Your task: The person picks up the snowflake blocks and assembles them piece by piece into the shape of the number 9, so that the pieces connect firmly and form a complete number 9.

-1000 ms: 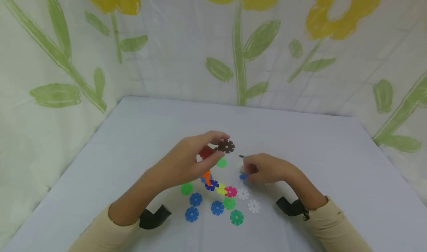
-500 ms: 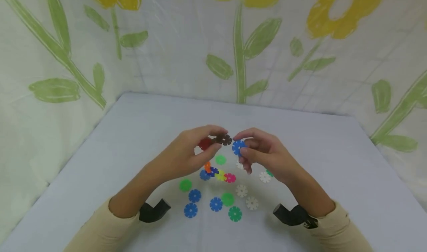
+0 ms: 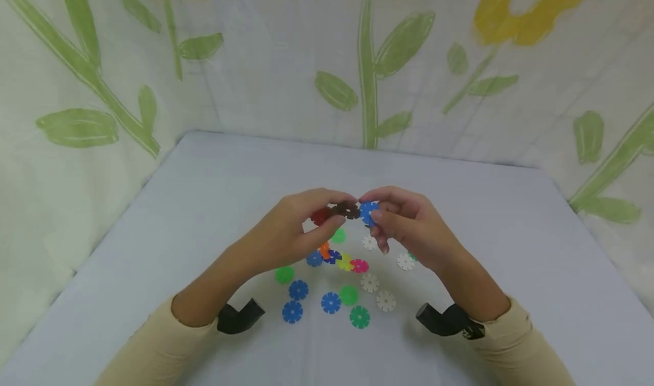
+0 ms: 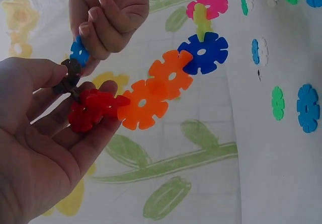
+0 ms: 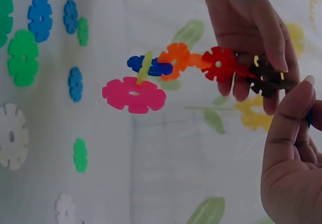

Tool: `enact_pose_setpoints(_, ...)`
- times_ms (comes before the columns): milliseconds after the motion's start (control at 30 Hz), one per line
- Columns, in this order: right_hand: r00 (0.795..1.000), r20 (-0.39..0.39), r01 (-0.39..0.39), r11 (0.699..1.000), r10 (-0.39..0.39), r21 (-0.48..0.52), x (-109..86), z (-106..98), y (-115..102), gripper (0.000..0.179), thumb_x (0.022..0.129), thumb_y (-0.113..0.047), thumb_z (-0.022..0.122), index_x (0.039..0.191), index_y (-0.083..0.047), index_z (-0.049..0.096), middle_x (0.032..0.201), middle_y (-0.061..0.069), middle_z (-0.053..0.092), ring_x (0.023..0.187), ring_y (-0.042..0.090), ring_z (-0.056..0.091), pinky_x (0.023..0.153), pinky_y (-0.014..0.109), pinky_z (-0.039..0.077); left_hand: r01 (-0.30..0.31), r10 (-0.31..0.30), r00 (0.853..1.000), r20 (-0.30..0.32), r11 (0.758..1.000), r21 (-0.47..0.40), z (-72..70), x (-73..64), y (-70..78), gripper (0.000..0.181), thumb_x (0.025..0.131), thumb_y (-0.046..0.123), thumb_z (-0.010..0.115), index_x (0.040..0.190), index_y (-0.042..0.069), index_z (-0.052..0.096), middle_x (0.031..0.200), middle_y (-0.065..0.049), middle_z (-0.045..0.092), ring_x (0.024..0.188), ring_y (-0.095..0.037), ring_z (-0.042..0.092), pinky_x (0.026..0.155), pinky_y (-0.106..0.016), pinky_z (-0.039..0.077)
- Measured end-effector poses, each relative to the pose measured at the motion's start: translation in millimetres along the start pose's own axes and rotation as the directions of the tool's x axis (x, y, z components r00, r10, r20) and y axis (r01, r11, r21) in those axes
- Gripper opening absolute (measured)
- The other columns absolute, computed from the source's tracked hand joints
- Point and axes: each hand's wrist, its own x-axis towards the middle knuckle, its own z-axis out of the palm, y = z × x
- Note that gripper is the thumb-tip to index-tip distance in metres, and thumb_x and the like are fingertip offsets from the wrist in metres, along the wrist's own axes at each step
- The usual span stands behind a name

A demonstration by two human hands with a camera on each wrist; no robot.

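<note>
A flowered backdrop (image 3: 276,74) rises behind the pale surface (image 3: 255,170). Beige sleeves (image 3: 158,340) lead to two hands raised above it. The left hand (image 3: 292,227) pinches a chain of slotted discs (image 4: 162,87) by its dark brown end, fingers narrow. The right hand (image 3: 416,227) pinches a blue disc (image 3: 365,209).

The chain is in the air, its long axis curved. From the brown end, which points to the person's right, it runs left into red discs (image 4: 85,112), drops through orange, dark blue (image 4: 209,63) and yellow, then bends right; the pink disc (image 4: 219,6) ends it.

The blue disc meets the brown edge; whether they interlock cannot be told. Loose discs (image 3: 360,322) lie below.
</note>
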Motion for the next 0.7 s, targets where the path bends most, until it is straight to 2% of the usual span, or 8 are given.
enact_pose_setpoints(200, 1.0, 0.008, -0.011, 1.0, 0.011, 0.028, -2.6, 4, -4, 0.026, 0.1, 0.001, 0.054, 0.121, -0.008, 0.065, 0.08, 0.007, 0.062, 0.071, 0.019, 0.058, 0.058, 0.028, 0.055, -0.005, 0.005, 0.998, -0.066, 1.0, -0.003, 2.7, 1.5, 3.6, 0.027, 0.095, 0.008, 0.069, 0.122, 0.005, 0.068, 0.112, 0.0, 0.071, 0.096, -0.009, 0.066, 0.079, -0.024, 0.056)
enact_pose_setpoints(400, 1.0, 0.009, 0.014, 0.999, -0.014, 0.046, -1.4, 10, -1, 0.023, 0.101, 0.0, 0.055, 0.121, -0.007, 0.065, 0.082, 0.006, 0.064, 0.069, 0.018, 0.059, 0.059, 0.027, 0.056, -0.003, 0.004, 0.993, -0.12, 1.0, 0.004, 7.2, 1.4, 1.8, 0.022, 0.095, 0.006, 0.068, 0.117, 0.006, 0.072, 0.11, 0.0, 0.073, 0.1, -0.006, 0.067, 0.08, -0.024, 0.056)
enact_pose_setpoints(533, 0.999, -0.032, 0.01, 0.998, -0.008, 0.055, -1.3, 12, 4, 0.023, 0.1, 0.002, 0.056, 0.119, -0.007, 0.065, 0.083, 0.005, 0.065, 0.068, 0.016, 0.06, 0.059, 0.025, 0.055, 0.038, -0.036, 0.988, -0.15, 0.999, 0.01, 13.8, -0.5, -1.1, 0.024, 0.095, 0.005, 0.068, 0.118, 0.005, 0.073, 0.111, -0.001, 0.074, 0.102, -0.008, 0.068, 0.08, -0.023, 0.056)
enact_pose_setpoints(700, 0.999, -0.047, -0.016, 0.999, 0.019, 0.051, -0.9, 10, 9, 0.019, 0.1, 0.001, 0.055, 0.118, -0.004, 0.059, 0.081, 0.005, 0.064, 0.065, 0.015, 0.058, 0.058, 0.023, 0.053, 0.12, -0.112, 0.985, -0.128, 0.991, 0.058, 19.1, -1.4, 0.1, 0.025, 0.096, 0.008, 0.068, 0.121, 0.007, 0.073, 0.114, -0.002, 0.073, 0.105, -0.01, 0.069, 0.083, -0.021, 0.054)
